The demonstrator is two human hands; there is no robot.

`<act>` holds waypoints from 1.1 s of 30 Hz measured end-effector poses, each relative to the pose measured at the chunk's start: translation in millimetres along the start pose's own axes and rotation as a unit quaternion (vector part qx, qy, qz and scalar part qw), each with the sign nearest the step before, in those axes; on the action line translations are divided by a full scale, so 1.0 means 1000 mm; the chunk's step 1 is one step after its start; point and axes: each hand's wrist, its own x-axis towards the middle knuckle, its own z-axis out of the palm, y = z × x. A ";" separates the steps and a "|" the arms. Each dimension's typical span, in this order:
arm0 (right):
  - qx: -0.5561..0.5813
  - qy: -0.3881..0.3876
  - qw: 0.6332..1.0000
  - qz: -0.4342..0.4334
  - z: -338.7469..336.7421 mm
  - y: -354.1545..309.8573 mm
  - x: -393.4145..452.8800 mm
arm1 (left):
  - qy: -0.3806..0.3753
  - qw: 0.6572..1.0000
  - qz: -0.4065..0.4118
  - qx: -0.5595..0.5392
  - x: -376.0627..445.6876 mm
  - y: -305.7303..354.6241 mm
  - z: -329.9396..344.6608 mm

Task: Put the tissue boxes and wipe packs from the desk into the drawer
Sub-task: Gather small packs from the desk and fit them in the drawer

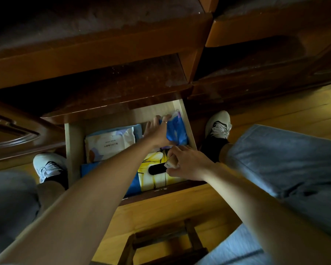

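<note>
Though in drawer, blue pack under left hand.

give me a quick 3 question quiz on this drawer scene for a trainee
1. True or false: the left hand grips the blue pack at the far right of the drawer.
2. Which item lies under the right hand? A) the white wipe pack B) the yellow tissue box C) a shoe
3. Fill in: the white wipe pack lies on the ____ side of the drawer.

Key: 1 true; 2 B; 3 left
</note>
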 end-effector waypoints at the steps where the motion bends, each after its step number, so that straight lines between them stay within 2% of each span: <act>1: 0.000 -0.001 1.000 -0.001 0.001 -0.001 0.001 | 0.009 1.000 0.004 0.021 0.000 0.001 0.004; 4: -0.002 -0.002 1.000 -0.003 0.000 -0.001 0.005 | 0.010 0.997 0.006 0.075 0.001 0.002 0.008; 6: 0.016 0.008 1.000 0.001 -0.005 0.000 0.007 | -0.005 0.998 0.003 0.065 0.002 0.000 -0.001; 8: 0.058 0.034 0.998 0.011 -0.012 0.000 0.008 | 0.019 1.000 -0.002 -0.008 -0.004 -0.007 -0.018; 10: 0.096 0.083 0.992 0.027 -0.019 -0.001 0.009 | 0.114 0.987 -0.018 -0.114 -0.020 -0.019 -0.033; 12: 0.096 0.146 0.984 0.026 -0.025 -0.004 0.012 | 0.195 0.950 -0.065 -0.234 -0.046 -0.030 -0.042; 13: 0.082 0.171 0.982 0.014 -0.028 -0.006 0.014 | 0.188 0.925 -0.095 -0.316 -0.060 -0.034 -0.045; 15: 0.057 0.190 0.980 -0.015 -0.031 -0.017 0.019 | 0.067 0.850 -0.121 -0.508 -0.089 -0.035 -0.046; 17: 0.056 0.190 0.979 -0.042 -0.032 -0.033 0.022 | -0.093 0.774 -0.094 -0.619 -0.109 -0.033 -0.046; 18: 0.064 0.188 0.979 -0.052 -0.031 -0.041 0.023 | -0.148 0.739 -0.068 -0.654 -0.115 -0.032 -0.044; 20: 0.075 0.181 0.978 -0.073 -0.029 -0.056 0.024 | -0.193 0.672 -0.033 -0.714 -0.124 -0.029 -0.041; 22: 0.082 0.165 0.978 -0.098 -0.028 -0.067 0.023 | -0.189 0.620 -0.040 -0.760 -0.133 -0.028 -0.038; 26: 0.146 0.133 0.972 -0.127 -0.029 -0.084 0.021 | -0.173 0.565 -0.035 -0.806 -0.158 -0.037 -0.032; 30: 0.130 0.100 0.971 -0.174 -0.025 -0.093 0.011 | -0.160 0.553 -0.033 -0.817 -0.175 -0.039 -0.033; 33: 0.122 0.090 0.980 -0.129 -0.031 -0.085 0.004 | -0.150 0.558 -0.013 -0.816 -0.177 -0.042 -0.037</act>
